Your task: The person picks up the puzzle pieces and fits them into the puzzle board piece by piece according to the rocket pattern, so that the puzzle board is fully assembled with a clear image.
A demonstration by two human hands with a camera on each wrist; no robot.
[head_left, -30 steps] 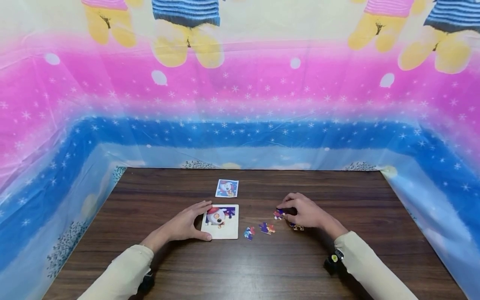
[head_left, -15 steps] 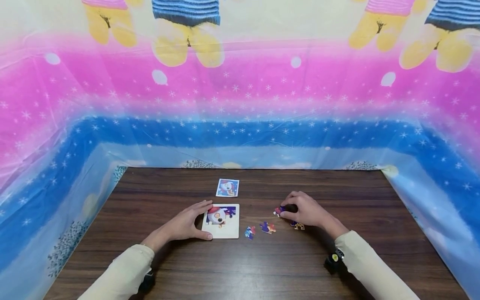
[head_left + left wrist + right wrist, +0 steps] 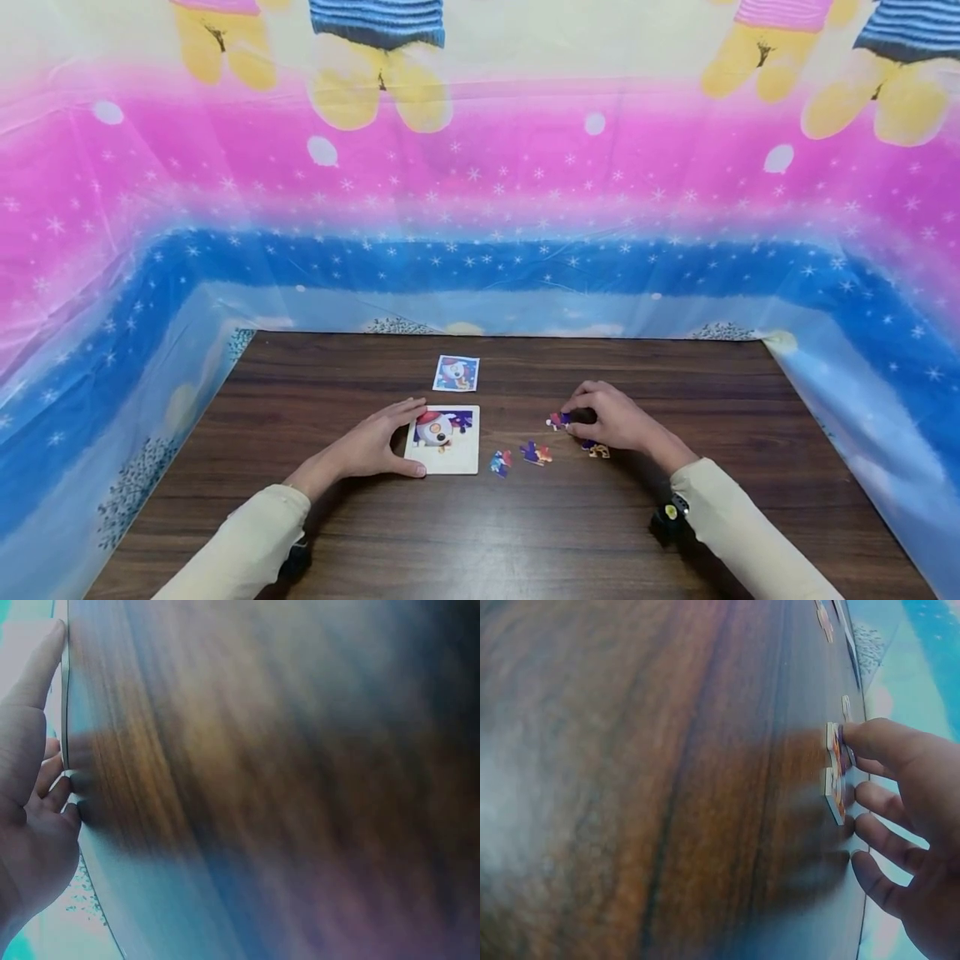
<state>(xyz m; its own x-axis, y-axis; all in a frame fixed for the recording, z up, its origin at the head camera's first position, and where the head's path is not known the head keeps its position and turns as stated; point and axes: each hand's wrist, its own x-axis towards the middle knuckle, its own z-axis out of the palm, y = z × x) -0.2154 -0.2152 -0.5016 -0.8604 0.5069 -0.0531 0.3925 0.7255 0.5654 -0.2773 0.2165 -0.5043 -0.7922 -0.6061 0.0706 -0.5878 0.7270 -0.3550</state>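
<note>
My left hand (image 3: 367,446) holds the left side of a square white puzzle board (image 3: 463,458), fingers at its far corner and thumb at its near corner. Puzzle pieces showing a round white character on purple fill the board's upper part; its lower part is bare white. To the right, my right hand (image 3: 618,419) pinches a red and purple puzzle piece (image 3: 555,422) between thumb and index finger, low over the table. In the right wrist view, another puzzle piece (image 3: 835,791) lies below the thumb; the other fingers are loosely bent.
Between the hands lie a blue and red puzzle piece (image 3: 501,462) and a purple and orange one (image 3: 537,452). Partly under my right hand is a purple and yellow piece (image 3: 597,451). A small picture card (image 3: 456,373) lies behind the board on the brown wooden table (image 3: 480,533).
My right thumb and index finger have closed in on the red and purple piece, which has turned slightly. The left hand and the board have stayed in place.
</note>
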